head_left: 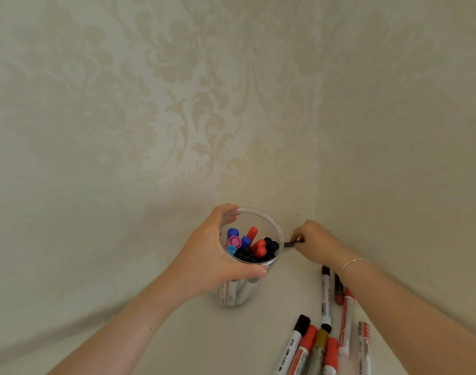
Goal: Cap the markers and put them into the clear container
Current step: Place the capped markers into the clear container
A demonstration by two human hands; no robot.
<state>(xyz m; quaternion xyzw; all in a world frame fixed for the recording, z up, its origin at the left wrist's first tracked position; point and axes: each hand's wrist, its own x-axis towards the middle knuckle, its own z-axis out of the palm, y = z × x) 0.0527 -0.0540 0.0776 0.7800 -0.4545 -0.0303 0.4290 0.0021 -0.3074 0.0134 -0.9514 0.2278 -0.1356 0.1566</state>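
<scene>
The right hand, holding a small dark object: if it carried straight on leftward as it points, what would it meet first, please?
Probably the wall of the clear plastic container; the right hand holds the small dark object pointing at it, though depth is unclear.

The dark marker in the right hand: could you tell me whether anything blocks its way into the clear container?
Nothing visible does. The right hand holds the dark marker just beside the open rim of the clear container, which the left hand grips.

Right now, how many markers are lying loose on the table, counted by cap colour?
Black-capped markers: 2
Red-capped markers: 3
Gold-capped marker: 1
Markers of unclear cap colour: 2
Total: 8
</scene>
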